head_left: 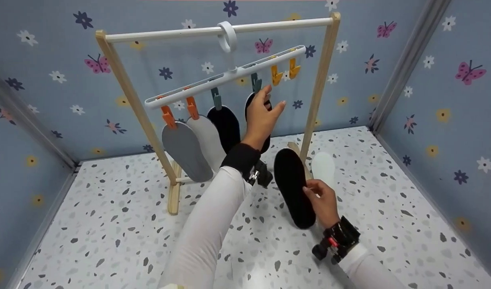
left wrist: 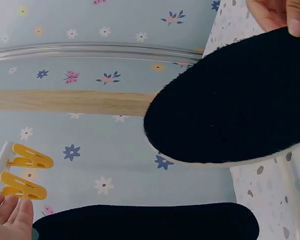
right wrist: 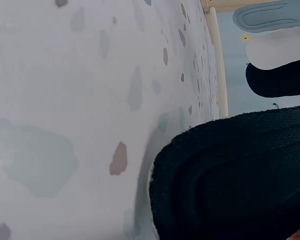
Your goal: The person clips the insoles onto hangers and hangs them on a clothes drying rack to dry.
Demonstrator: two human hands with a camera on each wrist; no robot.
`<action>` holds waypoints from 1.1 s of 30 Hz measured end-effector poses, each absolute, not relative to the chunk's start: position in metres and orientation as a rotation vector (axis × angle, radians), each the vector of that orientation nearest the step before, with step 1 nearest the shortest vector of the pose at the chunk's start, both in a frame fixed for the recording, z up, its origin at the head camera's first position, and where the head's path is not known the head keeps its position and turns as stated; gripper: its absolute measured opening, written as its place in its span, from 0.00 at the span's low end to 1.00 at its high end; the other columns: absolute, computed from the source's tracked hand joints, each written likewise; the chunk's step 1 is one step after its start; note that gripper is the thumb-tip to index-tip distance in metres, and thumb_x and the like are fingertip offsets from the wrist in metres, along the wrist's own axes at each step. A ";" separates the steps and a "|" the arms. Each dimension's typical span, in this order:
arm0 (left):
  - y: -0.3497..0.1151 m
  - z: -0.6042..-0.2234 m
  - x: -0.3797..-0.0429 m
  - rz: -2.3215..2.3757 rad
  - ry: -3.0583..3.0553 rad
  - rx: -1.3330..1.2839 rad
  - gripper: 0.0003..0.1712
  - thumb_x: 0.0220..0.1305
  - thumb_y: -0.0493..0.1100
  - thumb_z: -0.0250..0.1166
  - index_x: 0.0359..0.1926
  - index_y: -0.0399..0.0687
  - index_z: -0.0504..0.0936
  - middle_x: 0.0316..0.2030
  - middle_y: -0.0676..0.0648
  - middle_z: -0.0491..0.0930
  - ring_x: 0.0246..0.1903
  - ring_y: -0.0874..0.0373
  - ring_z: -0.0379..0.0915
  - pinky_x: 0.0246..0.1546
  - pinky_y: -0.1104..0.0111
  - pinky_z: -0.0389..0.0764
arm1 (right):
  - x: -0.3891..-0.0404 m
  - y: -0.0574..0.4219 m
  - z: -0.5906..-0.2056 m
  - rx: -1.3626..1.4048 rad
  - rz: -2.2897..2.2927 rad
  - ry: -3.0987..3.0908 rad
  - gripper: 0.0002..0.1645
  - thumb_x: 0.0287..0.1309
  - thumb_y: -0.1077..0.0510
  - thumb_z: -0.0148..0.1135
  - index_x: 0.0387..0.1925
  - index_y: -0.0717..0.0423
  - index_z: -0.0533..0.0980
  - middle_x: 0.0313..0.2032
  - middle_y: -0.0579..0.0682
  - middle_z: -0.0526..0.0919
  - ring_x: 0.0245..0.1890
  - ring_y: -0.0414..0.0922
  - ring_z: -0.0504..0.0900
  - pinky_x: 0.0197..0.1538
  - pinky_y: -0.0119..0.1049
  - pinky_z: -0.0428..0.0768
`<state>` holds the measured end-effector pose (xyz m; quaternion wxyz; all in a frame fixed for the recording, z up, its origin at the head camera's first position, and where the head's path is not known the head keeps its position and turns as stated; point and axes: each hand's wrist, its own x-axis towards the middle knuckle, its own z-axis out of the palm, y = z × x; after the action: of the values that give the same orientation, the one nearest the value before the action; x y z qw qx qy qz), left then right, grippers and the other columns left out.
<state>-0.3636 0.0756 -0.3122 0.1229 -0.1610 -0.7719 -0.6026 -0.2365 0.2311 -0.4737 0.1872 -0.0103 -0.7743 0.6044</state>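
Observation:
In the head view my right hand [head_left: 322, 200] pinches a black insole [head_left: 293, 188] by its edge, in the air above the table. My left hand [head_left: 261, 118] is raised in front of a hanging black insole [head_left: 250, 100], thumb spread from the fingers, beside a green clip [head_left: 256, 82]. Another black insole [head_left: 225, 124] hangs from a second green clip [head_left: 216, 99]. Farther left, orange clips [head_left: 192, 108] carry a pale grey insole [head_left: 207, 138] and a darker grey insole [head_left: 185, 148]. Two yellow clips [left wrist: 24, 186] hang at the hanger's other end, holding nothing.
The white clip hanger [head_left: 231, 74] slants from a wooden rack's top bar [head_left: 169, 35]. A white insole [head_left: 323, 168] lies on the speckled table [head_left: 121, 224], by the rack's right foot. Patterned blue walls [head_left: 434, 100] stand behind and at both sides.

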 end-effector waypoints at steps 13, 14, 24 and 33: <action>0.093 -0.298 -0.381 -1.693 -2.324 -0.392 0.41 0.64 0.42 0.62 0.71 0.38 0.52 0.70 0.42 0.56 0.68 0.54 0.52 0.65 0.71 0.58 | -0.238 0.230 -0.472 -0.070 1.712 -2.196 0.09 0.56 0.69 0.62 0.39 0.71 0.77 0.35 0.62 0.81 0.33 0.45 0.78 0.41 0.29 0.73; 0.094 -0.298 -0.383 -1.693 -2.330 -0.392 0.41 0.65 0.42 0.62 0.72 0.38 0.50 0.70 0.42 0.54 0.69 0.53 0.51 0.66 0.70 0.56 | -0.238 0.230 -0.472 -0.071 1.716 -2.194 0.09 0.56 0.69 0.62 0.39 0.70 0.77 0.35 0.62 0.81 0.33 0.45 0.78 0.41 0.29 0.73; 0.096 -0.302 -0.394 -1.782 -2.323 -0.425 0.45 0.67 0.44 0.58 0.74 0.43 0.39 0.74 0.46 0.43 0.72 0.57 0.40 0.68 0.71 0.47 | -0.237 0.221 -0.476 0.037 1.735 -2.171 0.08 0.55 0.71 0.61 0.38 0.71 0.77 0.34 0.63 0.81 0.32 0.47 0.78 0.40 0.32 0.74; 0.107 -0.303 -0.402 -1.793 -2.271 -0.424 0.44 0.67 0.41 0.58 0.74 0.43 0.42 0.73 0.45 0.44 0.71 0.55 0.41 0.69 0.68 0.48 | -0.239 0.226 -0.475 0.046 1.727 -2.170 0.08 0.55 0.71 0.62 0.38 0.72 0.77 0.34 0.63 0.81 0.33 0.47 0.78 0.41 0.31 0.75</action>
<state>-0.4019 0.1066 -0.3027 0.1082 -0.1440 -0.7721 -0.6095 -0.2388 0.2260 -0.4748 0.1829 0.0163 -0.7693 0.6120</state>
